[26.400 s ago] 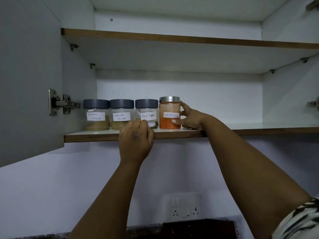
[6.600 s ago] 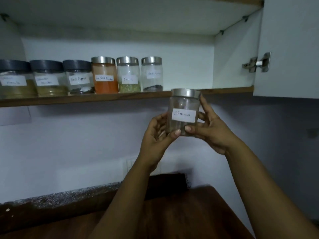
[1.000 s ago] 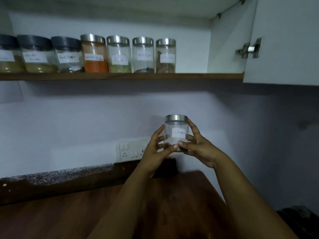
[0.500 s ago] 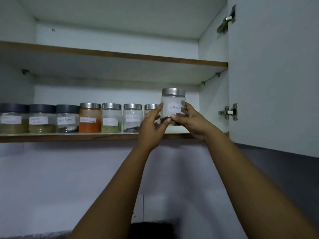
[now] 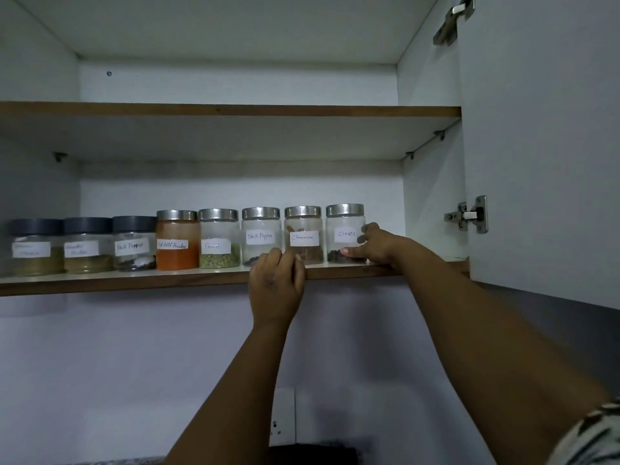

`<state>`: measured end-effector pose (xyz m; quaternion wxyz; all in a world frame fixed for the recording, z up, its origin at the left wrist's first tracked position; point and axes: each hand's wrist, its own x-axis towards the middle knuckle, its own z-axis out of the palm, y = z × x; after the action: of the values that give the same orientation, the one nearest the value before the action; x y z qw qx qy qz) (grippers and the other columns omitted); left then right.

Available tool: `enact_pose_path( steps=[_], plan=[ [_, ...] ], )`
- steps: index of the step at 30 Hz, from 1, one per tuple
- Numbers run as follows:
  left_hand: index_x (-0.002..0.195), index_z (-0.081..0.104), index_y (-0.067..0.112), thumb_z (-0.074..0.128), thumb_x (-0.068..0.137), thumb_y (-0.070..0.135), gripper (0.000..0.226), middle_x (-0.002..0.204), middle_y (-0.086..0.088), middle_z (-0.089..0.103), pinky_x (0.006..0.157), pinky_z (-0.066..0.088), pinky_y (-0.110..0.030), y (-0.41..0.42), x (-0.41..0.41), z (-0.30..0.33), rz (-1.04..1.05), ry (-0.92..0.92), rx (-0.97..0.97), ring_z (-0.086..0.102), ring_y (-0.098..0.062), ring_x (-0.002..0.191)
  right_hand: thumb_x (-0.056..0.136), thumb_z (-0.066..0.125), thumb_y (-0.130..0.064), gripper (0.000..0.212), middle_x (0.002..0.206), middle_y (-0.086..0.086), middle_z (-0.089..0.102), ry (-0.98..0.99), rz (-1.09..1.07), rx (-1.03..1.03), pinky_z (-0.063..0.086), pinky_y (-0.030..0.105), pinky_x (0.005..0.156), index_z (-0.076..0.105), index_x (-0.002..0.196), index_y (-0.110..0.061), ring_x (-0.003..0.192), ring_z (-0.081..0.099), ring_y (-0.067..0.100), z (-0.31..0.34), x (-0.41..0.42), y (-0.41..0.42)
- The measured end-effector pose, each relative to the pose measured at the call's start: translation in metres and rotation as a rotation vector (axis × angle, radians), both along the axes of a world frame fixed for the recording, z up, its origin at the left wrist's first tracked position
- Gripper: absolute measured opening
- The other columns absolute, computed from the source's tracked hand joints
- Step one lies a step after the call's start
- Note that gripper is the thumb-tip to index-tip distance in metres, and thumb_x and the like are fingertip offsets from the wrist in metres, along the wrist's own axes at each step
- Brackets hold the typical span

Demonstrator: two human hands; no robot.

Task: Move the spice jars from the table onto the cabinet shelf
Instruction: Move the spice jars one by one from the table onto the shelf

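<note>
My right hand (image 5: 375, 245) curls round the cloves jar (image 5: 345, 233) on the shelf (image 5: 134, 280); my left hand (image 5: 276, 285), fingers curled, holds nothing. I'd nudge it flush beside the cinnamon jar (image 5: 303, 234), label forward, then let go gently.

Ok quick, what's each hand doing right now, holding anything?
Left hand: fingers curled over the shelf front edge, no jar held.
Right hand: thumb and fingers around the Cloves jar, which stands on the shelf.
</note>
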<state>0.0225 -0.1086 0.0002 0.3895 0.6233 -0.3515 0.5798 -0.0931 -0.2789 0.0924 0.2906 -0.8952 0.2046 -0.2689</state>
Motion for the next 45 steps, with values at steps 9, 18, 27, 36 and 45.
enact_pose_path(
  steps=[9, 18, 27, 36, 45],
  plan=[
    [0.070, 0.053, 0.009, 0.058, 0.089, 0.009, 0.020, 0.070, -0.007, 0.050, 0.057, 0.037, -0.036, -0.003, 0.002, -0.007, 0.030, -0.010, -0.003, 0.044, -0.022, 0.065, 0.090, 0.059, -0.053, 0.084, 0.148, 0.017, 0.040, 0.101, -0.028, -0.038, 0.037, 0.039, 0.108, 0.028, 0.147, 0.001, 0.130, 0.044, 0.032, -0.007, 0.010, -0.007],
    [0.072, 0.054, 0.007, 0.059, 0.086, 0.006, 0.015, 0.073, -0.007, 0.051, 0.060, 0.041, -0.039, -0.005, -0.004, -0.006, 0.017, 0.060, 0.011, 0.045, -0.025, 0.068, 0.089, 0.059, -0.056, 0.087, 0.149, 0.016, 0.038, 0.094, -0.050, -0.032, 0.037, 0.038, 0.107, 0.026, 0.148, -0.001, 0.132, 0.042, 0.032, -0.006, 0.015, -0.012],
    [0.078, 0.055, 0.007, 0.055, 0.091, 0.008, 0.014, 0.078, -0.008, 0.052, 0.065, 0.040, -0.036, 0.000, -0.010, -0.007, 0.027, 0.080, 0.064, 0.047, -0.024, 0.073, 0.090, 0.057, -0.055, 0.086, 0.148, 0.016, 0.040, 0.093, -0.061, -0.065, 0.038, 0.042, 0.107, 0.023, 0.147, -0.001, 0.131, 0.043, 0.032, -0.009, 0.013, -0.006],
    [0.076, 0.054, 0.007, 0.055, 0.091, 0.011, 0.015, 0.077, -0.008, 0.051, 0.064, 0.036, -0.034, 0.001, -0.011, -0.005, 0.056, 0.075, 0.082, 0.046, -0.023, 0.072, 0.092, 0.056, -0.054, 0.085, 0.149, 0.017, 0.038, 0.094, -0.079, -0.081, 0.037, 0.041, 0.108, 0.020, 0.148, -0.001, 0.132, 0.042, 0.032, -0.011, 0.020, -0.010],
    [0.076, 0.055, 0.006, 0.054, 0.092, 0.014, 0.017, 0.074, -0.007, 0.050, 0.064, 0.033, -0.034, 0.006, -0.007, 0.002, 0.030, 0.078, 0.130, 0.044, -0.024, 0.072, 0.088, 0.057, -0.060, 0.116, 0.162, 0.021, -0.002, 0.110, -0.164, -0.104, 0.021, 0.047, 0.118, -0.027, 0.149, -0.008, 0.147, 0.019, 0.037, -0.018, 0.012, -0.003]
  ],
)
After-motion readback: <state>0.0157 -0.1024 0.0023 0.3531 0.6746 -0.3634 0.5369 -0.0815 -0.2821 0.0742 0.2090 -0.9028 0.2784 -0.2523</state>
